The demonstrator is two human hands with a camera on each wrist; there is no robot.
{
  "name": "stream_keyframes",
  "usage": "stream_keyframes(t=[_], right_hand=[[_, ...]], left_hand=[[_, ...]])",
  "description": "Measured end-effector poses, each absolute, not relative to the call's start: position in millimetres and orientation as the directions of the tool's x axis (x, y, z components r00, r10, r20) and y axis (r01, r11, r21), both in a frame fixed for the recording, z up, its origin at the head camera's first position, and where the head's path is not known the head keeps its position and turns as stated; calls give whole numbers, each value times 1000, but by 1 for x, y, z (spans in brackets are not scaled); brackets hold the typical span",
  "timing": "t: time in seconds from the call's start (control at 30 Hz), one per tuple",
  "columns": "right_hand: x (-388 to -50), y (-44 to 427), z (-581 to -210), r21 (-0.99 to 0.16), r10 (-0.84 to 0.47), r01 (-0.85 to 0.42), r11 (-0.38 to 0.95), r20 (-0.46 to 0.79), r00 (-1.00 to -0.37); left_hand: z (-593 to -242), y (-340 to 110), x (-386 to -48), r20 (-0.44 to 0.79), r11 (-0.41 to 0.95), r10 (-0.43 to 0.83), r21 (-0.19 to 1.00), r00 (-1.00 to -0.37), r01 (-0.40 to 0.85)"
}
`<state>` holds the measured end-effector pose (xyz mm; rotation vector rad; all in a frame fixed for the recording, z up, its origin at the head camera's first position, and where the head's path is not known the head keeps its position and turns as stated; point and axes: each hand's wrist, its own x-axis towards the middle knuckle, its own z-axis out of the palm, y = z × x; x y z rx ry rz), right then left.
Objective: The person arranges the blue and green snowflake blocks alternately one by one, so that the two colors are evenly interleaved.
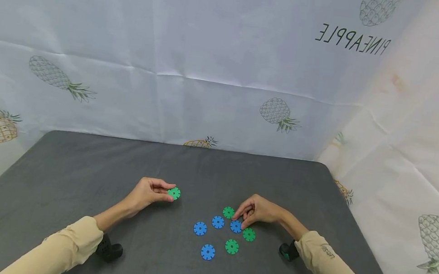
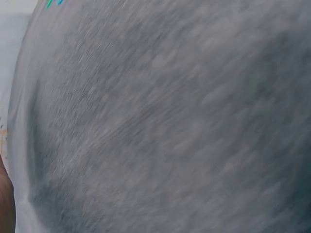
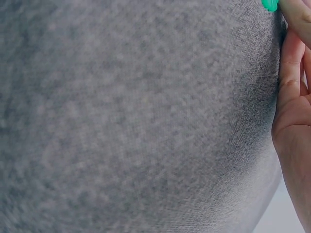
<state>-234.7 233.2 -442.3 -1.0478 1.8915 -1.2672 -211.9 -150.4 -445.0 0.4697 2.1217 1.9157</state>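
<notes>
In the head view, the left hand (image 1: 146, 194) pinches a green notched disc (image 1: 174, 193) between thumb and fingers, off to the left of the others. The right hand (image 1: 260, 209) has its thumb and a finger at the edges of a blue disc (image 1: 235, 226), pinching it at the table. Close by lie a green disc (image 1: 228, 212) behind and another green one (image 1: 249, 234) at the right. The left wrist view catches only a sliver of the left hand (image 2: 7, 204); the right wrist view shows the right hand (image 3: 296, 82) beside a green disc (image 3: 270, 4).
Three more blue discs (image 1: 218, 222), (image 1: 200, 228), (image 1: 207, 252) and a green disc (image 1: 232, 247) lie flat on the dark grey table (image 1: 75, 174). A pineapple-print cloth (image 1: 215, 40) hangs behind it. Both wrists carry small black devices.
</notes>
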Motion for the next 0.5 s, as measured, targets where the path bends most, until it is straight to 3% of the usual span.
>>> stream_keyframes(t=[0.5], right_hand=[[-235,233,-440,-929,-862,-274,251,-85,-500]], left_hand=[[-437,-158,-243,36,178,300,980,-953,94]])
